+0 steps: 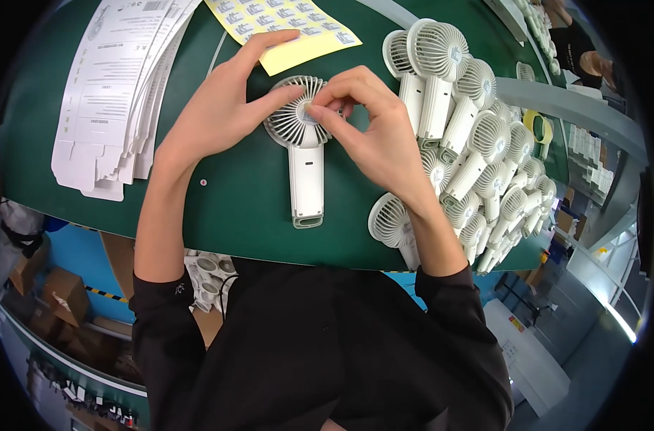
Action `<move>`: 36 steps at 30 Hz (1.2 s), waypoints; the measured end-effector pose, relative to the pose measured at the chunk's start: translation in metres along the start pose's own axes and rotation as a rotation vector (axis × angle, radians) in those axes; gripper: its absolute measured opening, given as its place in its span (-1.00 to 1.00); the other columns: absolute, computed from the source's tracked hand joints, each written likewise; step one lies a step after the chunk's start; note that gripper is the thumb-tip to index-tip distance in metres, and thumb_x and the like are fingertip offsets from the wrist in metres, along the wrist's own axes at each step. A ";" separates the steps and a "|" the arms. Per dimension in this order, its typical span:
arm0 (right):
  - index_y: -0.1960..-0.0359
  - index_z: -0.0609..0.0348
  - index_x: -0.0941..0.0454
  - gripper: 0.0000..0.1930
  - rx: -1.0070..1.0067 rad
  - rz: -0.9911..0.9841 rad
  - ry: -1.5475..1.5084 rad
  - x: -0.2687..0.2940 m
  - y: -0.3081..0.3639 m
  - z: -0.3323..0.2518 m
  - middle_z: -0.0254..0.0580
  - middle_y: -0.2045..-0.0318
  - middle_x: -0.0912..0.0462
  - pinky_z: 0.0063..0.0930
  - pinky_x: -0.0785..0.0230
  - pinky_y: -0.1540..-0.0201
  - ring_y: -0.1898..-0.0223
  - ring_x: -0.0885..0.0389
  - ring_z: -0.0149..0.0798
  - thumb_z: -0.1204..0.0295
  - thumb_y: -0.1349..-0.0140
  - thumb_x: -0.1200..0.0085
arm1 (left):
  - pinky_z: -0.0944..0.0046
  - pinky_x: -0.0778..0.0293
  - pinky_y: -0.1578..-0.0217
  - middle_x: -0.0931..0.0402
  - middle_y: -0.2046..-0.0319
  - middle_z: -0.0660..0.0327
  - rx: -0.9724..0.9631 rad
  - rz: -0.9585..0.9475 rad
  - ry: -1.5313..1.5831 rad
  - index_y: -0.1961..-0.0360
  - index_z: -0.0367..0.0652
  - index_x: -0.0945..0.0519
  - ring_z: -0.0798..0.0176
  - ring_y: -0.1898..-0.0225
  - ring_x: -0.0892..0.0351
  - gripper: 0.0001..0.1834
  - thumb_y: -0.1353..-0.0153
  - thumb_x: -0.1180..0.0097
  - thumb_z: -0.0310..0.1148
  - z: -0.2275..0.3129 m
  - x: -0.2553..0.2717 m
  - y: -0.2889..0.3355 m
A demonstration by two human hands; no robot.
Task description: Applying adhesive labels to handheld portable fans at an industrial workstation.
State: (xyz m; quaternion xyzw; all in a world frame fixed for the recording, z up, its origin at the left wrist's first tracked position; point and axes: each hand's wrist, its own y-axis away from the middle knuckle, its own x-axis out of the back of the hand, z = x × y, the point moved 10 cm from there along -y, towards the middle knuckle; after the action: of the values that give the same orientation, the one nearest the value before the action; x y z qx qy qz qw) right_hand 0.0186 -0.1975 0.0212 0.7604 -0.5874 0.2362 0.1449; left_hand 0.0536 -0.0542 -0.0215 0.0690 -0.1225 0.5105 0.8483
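A white handheld fan [307, 179] lies face up on the green table, its round grille away from me and its handle toward me. My left hand [223, 108] has its thumb on the left side of the grille. Its forefinger reaches out to the yellow sticker sheet [309, 52] just beyond the fan. Over the centre of the grille, thumb and forefinger of my right hand [373, 122] pinch together at a small pale sticker [309, 115], partly covered by the fingertips. The other right fingers curl inward.
Flat printed white cartons [100, 93] are stacked at the left. Many white fans [488, 144] are piled at the right, and one fan [391, 221] lies by my right forearm. A yellow tape roll [539, 127] sits beyond a grey curved bar [578, 108].
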 end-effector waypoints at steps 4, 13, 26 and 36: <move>0.27 0.29 -0.67 -0.87 -0.003 -0.008 0.021 -0.002 -0.001 0.005 -0.21 0.27 -0.62 -0.44 -0.45 0.26 0.30 -0.63 -0.32 0.51 -0.22 -0.34 | 0.21 -0.28 -0.32 -0.51 -0.24 0.14 0.025 -0.015 0.013 -0.39 -0.09 -0.43 0.19 -0.28 -0.44 -0.37 -0.31 -0.29 -0.31 -0.002 -0.001 0.000; 0.28 0.28 -0.67 -0.87 0.011 -0.006 0.027 -0.002 -0.003 0.005 -0.23 0.29 -0.62 -0.42 -0.45 0.27 0.32 -0.62 -0.31 0.50 -0.22 -0.34 | 0.21 -0.27 -0.32 -0.51 -0.23 0.13 0.034 -0.029 0.037 -0.39 -0.09 -0.43 0.21 -0.28 -0.43 -0.38 -0.32 -0.29 -0.32 -0.003 -0.003 0.000; 0.27 0.29 -0.64 -0.85 0.036 -0.021 0.048 -0.003 -0.002 0.003 -0.21 0.27 -0.60 -0.39 -0.46 0.26 0.33 -0.61 -0.29 0.49 -0.23 -0.34 | 0.20 -0.27 -0.32 -0.52 -0.22 0.12 0.037 -0.031 0.032 -0.39 -0.08 -0.43 0.21 -0.28 -0.43 -0.39 -0.34 -0.28 -0.28 -0.003 -0.003 0.000; 0.18 0.26 -0.42 -0.58 -0.084 0.175 0.333 0.012 0.002 0.015 -0.04 0.29 -0.59 -0.23 -0.50 0.37 0.45 -0.62 -0.07 0.22 -0.24 -0.38 | 0.20 -0.25 -0.34 -0.49 -0.27 0.10 0.056 -0.060 0.020 -0.40 -0.10 -0.41 0.17 -0.30 -0.43 -0.43 -0.40 -0.19 -0.29 -0.007 -0.007 0.000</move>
State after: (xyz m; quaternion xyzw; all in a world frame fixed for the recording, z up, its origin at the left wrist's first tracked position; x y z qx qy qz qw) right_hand 0.0222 -0.2151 0.0151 0.6500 -0.6285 0.3460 0.2505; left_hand 0.0518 -0.0581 -0.0302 0.0913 -0.0973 0.4890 0.8620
